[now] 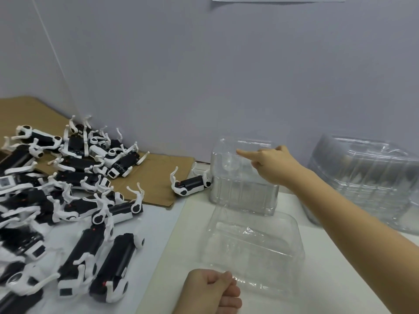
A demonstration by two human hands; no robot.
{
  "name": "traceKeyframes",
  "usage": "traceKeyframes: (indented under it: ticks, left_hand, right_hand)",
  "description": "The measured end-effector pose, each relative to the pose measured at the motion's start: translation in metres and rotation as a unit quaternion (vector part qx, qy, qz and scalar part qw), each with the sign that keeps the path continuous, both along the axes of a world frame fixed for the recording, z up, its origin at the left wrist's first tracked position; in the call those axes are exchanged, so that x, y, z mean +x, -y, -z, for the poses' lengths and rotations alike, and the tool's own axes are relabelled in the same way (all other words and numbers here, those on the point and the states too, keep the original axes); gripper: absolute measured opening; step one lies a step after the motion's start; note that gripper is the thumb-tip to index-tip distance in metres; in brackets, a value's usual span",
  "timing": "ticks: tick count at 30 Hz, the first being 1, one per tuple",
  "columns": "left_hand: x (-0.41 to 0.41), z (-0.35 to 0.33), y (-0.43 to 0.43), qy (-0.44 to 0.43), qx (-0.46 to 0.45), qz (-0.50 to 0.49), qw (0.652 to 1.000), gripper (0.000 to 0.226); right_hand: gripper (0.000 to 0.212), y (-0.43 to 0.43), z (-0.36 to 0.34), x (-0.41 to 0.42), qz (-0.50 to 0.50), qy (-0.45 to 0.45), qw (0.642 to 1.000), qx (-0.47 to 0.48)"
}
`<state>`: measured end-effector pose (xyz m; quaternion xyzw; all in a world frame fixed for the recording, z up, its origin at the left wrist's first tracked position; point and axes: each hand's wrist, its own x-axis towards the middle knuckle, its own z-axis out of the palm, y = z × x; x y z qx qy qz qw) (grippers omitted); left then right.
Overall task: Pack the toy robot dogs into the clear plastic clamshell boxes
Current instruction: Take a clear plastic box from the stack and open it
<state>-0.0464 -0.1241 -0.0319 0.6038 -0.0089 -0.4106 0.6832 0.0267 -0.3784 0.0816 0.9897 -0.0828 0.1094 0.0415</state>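
So the clamshell box (pixel 251 245) sits open mid-table, just right of the pile of toy robot dogs (pixel 74 200). Its near rim is pinched by the left hand (pixel 210 288), fingers curled tight. The upright half is touched along the top edge by the right hand (pixel 272 164), index finger out, but whether anything's actually gripped there can't be told. Probably best if the near half is kept pinned while the lid gets tipped back, otherwise the whole thing could be dragged. The plastic looks thin, clear and ribbed. One stray dog (pixel 191 184) is parked right beside it.
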Motion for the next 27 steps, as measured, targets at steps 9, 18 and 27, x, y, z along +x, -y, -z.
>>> traceKeyframes:
  ticks: [9, 18, 27]
  left_hand:
    - [0.001, 0.003, 0.002, -0.034, -0.011, -0.001, 0.999, 0.023]
    - [0.0, 0.006, 0.006, -0.007, 0.018, -0.011, 1.0, 0.02]
    - [0.004, 0.008, 0.002, -0.008, 0.01, 0.029, 1.0, 0.018]
  right_hand:
    - [0.058, 0.007, -0.007, -0.008, 0.031, -0.124, 0.986, 0.103]
    - [0.06, 0.002, -0.009, 0.009, 0.023, 0.021, 0.999, 0.024]
    - [0.101, 0.017, 0.004, 0.051, 0.118, -0.168, 0.966, 0.154]
